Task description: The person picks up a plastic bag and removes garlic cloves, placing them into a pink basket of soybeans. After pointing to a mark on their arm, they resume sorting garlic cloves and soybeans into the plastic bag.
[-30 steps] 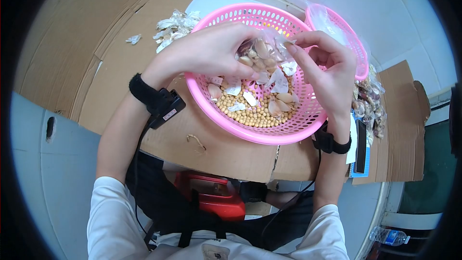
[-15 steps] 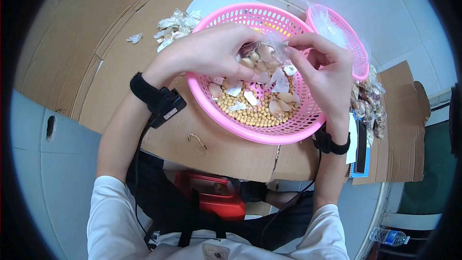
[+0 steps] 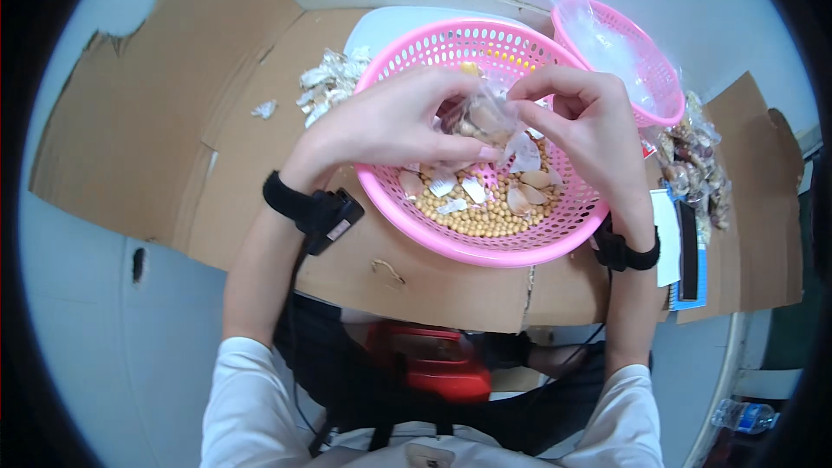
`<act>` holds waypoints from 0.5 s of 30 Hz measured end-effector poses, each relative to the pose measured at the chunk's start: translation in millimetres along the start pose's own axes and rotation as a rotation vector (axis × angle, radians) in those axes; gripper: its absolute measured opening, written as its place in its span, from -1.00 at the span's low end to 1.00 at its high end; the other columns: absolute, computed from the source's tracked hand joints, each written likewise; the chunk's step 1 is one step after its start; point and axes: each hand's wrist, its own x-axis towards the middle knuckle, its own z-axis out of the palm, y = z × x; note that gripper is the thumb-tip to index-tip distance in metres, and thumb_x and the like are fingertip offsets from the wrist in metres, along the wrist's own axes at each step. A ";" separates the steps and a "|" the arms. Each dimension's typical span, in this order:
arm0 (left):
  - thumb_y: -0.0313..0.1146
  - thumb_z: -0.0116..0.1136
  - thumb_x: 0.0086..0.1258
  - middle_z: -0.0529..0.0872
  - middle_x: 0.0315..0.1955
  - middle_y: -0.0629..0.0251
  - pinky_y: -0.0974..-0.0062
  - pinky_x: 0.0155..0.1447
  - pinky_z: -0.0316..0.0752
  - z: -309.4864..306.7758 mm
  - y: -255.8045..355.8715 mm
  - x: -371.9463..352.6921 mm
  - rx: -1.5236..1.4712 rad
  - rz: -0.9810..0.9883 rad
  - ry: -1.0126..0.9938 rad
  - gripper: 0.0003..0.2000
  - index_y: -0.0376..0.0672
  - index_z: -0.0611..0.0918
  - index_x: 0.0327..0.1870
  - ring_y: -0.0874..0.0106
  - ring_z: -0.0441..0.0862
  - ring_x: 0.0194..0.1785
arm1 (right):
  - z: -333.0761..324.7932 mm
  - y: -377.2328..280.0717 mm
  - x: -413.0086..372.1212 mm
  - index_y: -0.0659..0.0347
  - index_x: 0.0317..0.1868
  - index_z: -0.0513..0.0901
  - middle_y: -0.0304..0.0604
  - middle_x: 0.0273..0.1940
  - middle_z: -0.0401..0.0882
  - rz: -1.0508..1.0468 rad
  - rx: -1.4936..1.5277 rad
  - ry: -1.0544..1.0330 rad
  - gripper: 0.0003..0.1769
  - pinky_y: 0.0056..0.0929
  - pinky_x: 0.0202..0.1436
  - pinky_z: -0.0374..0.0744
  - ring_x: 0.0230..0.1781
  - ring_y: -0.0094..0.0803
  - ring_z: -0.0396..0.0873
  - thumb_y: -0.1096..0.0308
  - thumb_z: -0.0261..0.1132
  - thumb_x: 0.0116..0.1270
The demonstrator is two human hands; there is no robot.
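Observation:
My left hand [image 3: 394, 121] is wrapped around a small clear plastic bag [image 3: 485, 120] filled with pale and brown dried pieces. At the bag's upper right corner, the thumb and forefinger of my right hand [image 3: 585, 117] pinch the plastic, the other fingers curled in. Both hands are above a large pink perforated basket [image 3: 464, 253]. Inside it lie yellow soybeans [image 3: 485, 222], pale flat dried slices [image 3: 526, 197] and small white paper slips [image 3: 474, 190].
A smaller pink basket [image 3: 672, 113] holding clear plastic bags [image 3: 611, 48] stands behind on the right. Several filled bags [image 3: 698, 160] lie beside a dark flat object [image 3: 688, 247]. White scraps [image 3: 329, 82] and a thin root-like piece [image 3: 387, 270] rest on the cardboard [image 3: 451, 299].
The whole view has shifted, so the scene sits farther right. Both hands keep their hold on the bag, which is tilted slightly differently between them.

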 end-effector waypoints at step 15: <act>-0.15 0.51 0.38 0.80 -0.05 0.22 0.40 0.21 0.61 -2.8 8.4 5.1 -0.110 -0.126 -0.073 -0.43 -0.33 0.62 0.28 0.45 0.73 0.06 | 3.0 9.5 1.6 0.33 -0.23 0.85 -0.14 -0.40 0.77 0.054 0.158 -0.142 -0.81 -0.44 -0.33 0.57 -0.45 -0.49 0.63 0.38 0.48 0.21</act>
